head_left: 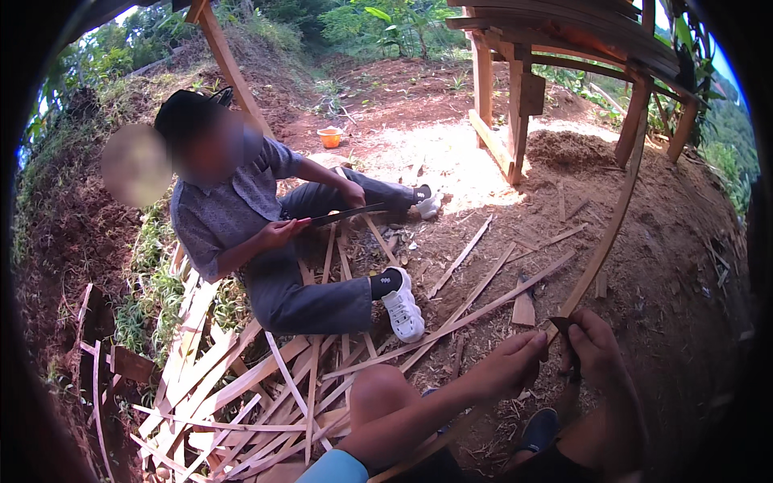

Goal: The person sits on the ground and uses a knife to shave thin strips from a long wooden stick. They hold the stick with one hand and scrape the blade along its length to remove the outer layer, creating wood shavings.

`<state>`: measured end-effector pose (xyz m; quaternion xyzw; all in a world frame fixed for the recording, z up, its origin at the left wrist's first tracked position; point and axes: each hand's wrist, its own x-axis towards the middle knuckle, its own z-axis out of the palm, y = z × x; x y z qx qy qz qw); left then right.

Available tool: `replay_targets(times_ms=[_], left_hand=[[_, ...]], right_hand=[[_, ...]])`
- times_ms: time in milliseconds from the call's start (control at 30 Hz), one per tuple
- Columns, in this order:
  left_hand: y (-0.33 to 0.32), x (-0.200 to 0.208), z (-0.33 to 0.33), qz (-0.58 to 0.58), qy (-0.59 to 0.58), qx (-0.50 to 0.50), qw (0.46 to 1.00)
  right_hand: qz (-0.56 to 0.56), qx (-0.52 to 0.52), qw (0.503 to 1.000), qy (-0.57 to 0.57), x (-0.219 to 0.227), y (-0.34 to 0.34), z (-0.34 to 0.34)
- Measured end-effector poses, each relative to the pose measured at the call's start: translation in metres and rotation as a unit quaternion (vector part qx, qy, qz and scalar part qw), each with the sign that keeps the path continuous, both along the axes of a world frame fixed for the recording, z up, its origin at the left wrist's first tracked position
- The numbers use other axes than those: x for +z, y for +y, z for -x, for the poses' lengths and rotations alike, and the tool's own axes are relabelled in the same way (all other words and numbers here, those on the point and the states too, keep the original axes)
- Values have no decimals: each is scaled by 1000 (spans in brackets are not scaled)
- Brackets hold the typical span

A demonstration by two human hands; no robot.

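Wood strip point(600, 262) runs lengthwise past both hands, its long axis rising from the left hand point(515, 362) away from the wearer and to the right, with a bend along its upper section. The left hand is clenched around the strip. Below that hand, a blurred length appears to continue toward the wearer, passing beneath the left forearm.

Right hand point(596, 344): located immediately to the right of the left hand, near but apart. Its fingers are closed on a dark tool point(561, 324), set against the strip just beyond the left fingertips. The tool's exact form is partly hidden by the fingers.

Governing relation, as judged: the tool lies across the strip's axis, so a stroke would be directed along that axis. The right hand is nearer to the strip's far section; the left hand anchors the near side.

Left of the left hand, loose slats point(282, 378) lie on the ground. Beyond them, a seated co-worker point(221, 209) holds a long blade point(346, 215), well apart from both hands.
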<state>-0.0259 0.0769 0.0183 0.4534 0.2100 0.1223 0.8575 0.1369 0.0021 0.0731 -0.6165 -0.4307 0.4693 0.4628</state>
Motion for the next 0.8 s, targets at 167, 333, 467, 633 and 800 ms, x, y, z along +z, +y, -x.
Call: replay_targets(times_ms=[167,333,467,633,800], left_hand=[[-8,22,4,-90,93,62,990],[-22,23,-1,-144,117,82,979],[-22,25,2,-154,119,48,980],[-36,26,9,-141,142,19,980],[-24,22,9,-159,136,54,976]], right_hand=[[36,28,999,28,0,7,-1],[-16,-43,999,-3,4,4,-16],[-32,-54,998,-18,0,-1,-11],[-61,-148,987,15,6,7,-42],[5,-46,998,-32,3,-1,-27]])
